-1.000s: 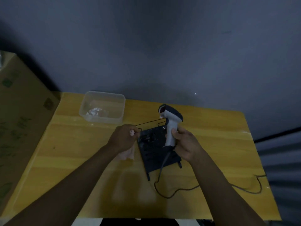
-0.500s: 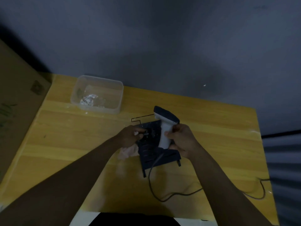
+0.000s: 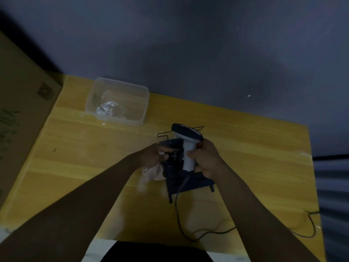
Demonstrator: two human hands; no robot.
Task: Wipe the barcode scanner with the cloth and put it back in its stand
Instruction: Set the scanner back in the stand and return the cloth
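Right hand gripping scanner over dark stand, left hand clutching cloth, any labels apparently too blurred

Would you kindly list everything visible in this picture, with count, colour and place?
Table: one, yellow wood, fills the lower view.
Plastic tub: one, clear, far left of table, something crumpled and whitish inside.
Barcode scanner: one, white with dark head, upright over the stand.
Stand: one, dark, table centre.
Cable: one, dark, trailing from scanner towards the right edge.
Cloth: one, pale pink, under left hand.
Cardboard box: one, brown, left edge.
Left hand: at the stand, holding the cloth.
Right hand: gripping the scanner.
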